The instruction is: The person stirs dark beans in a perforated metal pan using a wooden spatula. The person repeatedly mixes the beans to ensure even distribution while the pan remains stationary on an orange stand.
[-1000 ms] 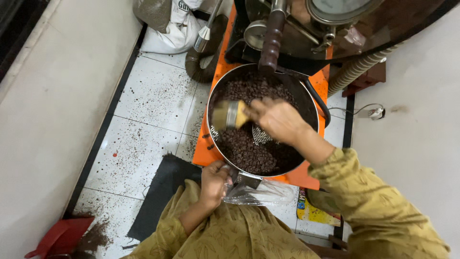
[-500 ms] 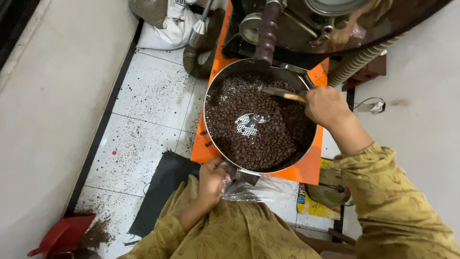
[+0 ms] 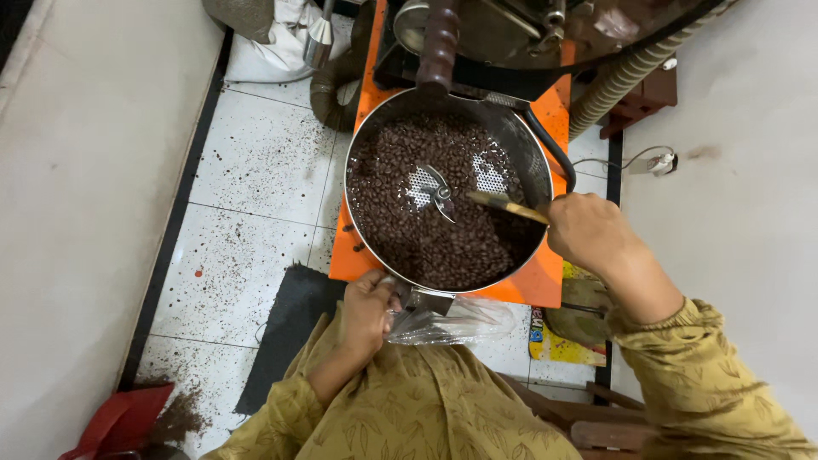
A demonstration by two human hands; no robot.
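Right hand (image 3: 588, 232) pulled back w/ brush (image 3: 504, 204), beans (image 3: 409, 221) spread

Over the round cooling tray (image 3: 362, 153) the way is open from above, though the stirring arm (image 3: 439, 192) stands at its middle and the roaster body (image 3: 528, 34) overhangs its far rim. To my left the tiled floor (image 3: 256, 213) lies open; a corrugated hose (image 3: 630, 72) crowds my right.
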